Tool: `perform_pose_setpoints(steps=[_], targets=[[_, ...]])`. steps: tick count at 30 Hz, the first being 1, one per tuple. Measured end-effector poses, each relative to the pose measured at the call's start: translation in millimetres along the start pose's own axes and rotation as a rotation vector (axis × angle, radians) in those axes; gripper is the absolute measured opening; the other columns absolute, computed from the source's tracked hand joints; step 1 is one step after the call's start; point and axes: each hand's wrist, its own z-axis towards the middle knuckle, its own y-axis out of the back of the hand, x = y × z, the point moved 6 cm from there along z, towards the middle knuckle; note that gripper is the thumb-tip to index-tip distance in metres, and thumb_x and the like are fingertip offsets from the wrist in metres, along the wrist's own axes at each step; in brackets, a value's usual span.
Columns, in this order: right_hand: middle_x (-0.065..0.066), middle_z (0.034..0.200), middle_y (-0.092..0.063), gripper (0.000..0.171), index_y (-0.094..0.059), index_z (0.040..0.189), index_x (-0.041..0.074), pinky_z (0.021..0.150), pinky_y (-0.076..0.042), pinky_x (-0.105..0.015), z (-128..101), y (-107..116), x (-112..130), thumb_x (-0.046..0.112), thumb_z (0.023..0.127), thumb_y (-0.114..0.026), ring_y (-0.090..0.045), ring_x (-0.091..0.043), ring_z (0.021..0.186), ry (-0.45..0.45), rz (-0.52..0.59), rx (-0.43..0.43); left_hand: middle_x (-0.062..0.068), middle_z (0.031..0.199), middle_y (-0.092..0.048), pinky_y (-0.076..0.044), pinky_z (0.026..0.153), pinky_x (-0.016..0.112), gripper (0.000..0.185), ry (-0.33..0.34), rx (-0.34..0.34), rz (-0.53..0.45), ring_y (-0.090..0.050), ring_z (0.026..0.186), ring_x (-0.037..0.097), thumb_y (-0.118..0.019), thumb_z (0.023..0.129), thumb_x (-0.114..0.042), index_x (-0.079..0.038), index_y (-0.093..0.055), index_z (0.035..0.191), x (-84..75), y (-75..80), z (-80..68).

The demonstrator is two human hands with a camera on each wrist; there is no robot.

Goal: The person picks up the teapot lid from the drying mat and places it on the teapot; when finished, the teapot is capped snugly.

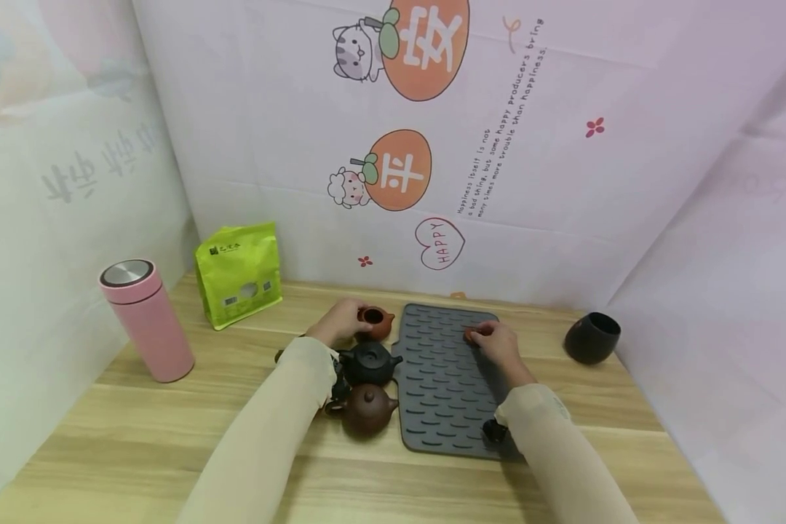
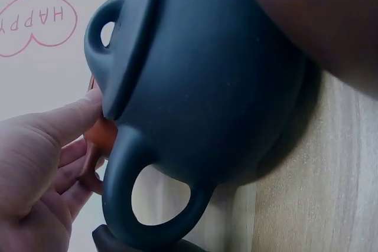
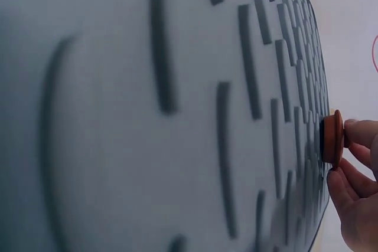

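My left hand (image 1: 340,321) holds a small reddish-brown teapot (image 1: 383,327), which stands without its lid, its dark round opening facing up. In the left wrist view, the thumb lies at that teapot's rim and the fingers reach behind its handle; much of its body is hidden by a larger black teapot (image 2: 207,87). With thumb and fingertips, my right hand (image 1: 501,348) pinches a small reddish-brown lid (image 3: 332,138) by its knob and edge. That lid is close against the grey ridged mat (image 1: 432,378), near the mat's far right corner.
A dark brown teapot (image 1: 369,413) stands in front of the black one, left of the mat. Further left are a pink thermos (image 1: 149,327) and a green pouch (image 1: 241,273). A black cup (image 1: 589,340) stands at the right by the wall.
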Motion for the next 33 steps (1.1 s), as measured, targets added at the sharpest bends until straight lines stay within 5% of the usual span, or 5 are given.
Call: perform_pose_setpoints(steps=[14,21,33], targets=[[-0.019,0.106,-0.064,0.02,-0.066,0.107,-0.004,0.076,-0.051,-0.04,6,-6,-4,0.013,0.096,-0.062,-0.059,-0.03,0.095,-0.045,-0.021,-0.023,0.013,0.102,-0.064,-0.051,0.075,0.035,0.029,0.019,-0.013,-0.052,-0.059,0.087,0.024,-0.072,0.09,-0.008,0.003,-0.065,0.115,4.0,-2.4,1.6],[-0.016,0.104,-0.067,0.02,-0.069,0.103,-0.001,0.081,-0.049,-0.044,7,-14,34,0.016,0.094,-0.065,-0.06,-0.03,0.096,0.049,-0.05,-0.034,0.017,0.109,-0.064,-0.05,0.086,0.04,0.034,0.006,-0.039,0.003,-0.06,0.098,0.029,-0.072,0.09,-0.01,0.006,-0.064,0.118,7.5,-0.1,2.3],[-0.015,0.104,-0.068,0.022,-0.071,0.108,0.001,0.082,-0.051,-0.044,7,-42,95,0.016,0.093,-0.067,-0.061,-0.03,0.098,0.158,-0.011,-0.007,0.017,0.109,-0.064,-0.05,0.084,0.041,0.034,0.017,-0.068,-0.028,-0.06,0.097,0.029,-0.074,0.088,-0.009,0.005,-0.064,0.118,9.7,-1.7,0.1]])
